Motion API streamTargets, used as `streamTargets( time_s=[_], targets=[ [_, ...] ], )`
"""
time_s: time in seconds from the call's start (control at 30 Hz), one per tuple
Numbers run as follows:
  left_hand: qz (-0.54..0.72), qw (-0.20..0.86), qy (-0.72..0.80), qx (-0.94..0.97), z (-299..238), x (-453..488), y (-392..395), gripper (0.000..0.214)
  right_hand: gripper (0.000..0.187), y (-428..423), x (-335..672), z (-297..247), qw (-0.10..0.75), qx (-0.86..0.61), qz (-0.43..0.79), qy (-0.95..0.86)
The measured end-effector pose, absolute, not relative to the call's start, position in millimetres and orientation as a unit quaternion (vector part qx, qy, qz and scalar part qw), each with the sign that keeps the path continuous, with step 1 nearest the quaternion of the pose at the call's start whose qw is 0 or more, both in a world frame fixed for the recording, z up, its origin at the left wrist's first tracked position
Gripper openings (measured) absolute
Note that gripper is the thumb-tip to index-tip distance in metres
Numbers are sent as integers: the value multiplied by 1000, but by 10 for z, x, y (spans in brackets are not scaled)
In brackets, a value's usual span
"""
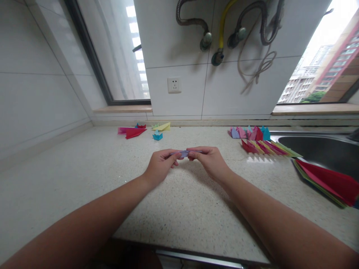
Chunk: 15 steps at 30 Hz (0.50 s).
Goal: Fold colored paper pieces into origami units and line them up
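A small piece of folded lavender paper point(184, 153) is stretched between my two hands, a little above the middle of the countertop. My left hand point(161, 164) pinches its left end between thumb and fingers. On the other end, my right hand point(209, 158) has a like pinch, with the fingertips close to those of the left. Most of the paper's outer ends lie hidden behind my fingers. Beyond the hands sits a small blue folded paper piece point(157, 135), apart from both.
Pink and red folded papers point(136, 132) and a yellow one point(165, 126) lie at the back left. Small paper figures point(249, 133), a row of paper planes point(266, 147) and larger folded sheets point(328, 181) lie at right, beside the sink point(316, 145). Pipes hang on the wall.
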<state>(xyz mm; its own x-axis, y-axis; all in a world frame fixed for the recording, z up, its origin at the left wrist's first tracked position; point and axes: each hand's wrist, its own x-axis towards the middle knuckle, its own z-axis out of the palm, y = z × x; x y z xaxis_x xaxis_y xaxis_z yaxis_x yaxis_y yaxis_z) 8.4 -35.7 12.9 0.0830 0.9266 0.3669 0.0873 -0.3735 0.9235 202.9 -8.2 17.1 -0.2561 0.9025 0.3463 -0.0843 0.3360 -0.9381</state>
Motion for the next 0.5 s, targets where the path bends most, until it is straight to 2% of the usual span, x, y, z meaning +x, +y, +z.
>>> streamTargets(
  time_s=[0.27, 0.5],
  targets=[
    [538, 404, 398, 624, 171, 105, -353, 26, 32, -126, 1990, 265, 511, -322, 526, -599],
    [528, 424, 408, 612, 195, 114, -364, 28, 32, -157, 2016, 308, 491, -336, 514, -618]
  ],
)
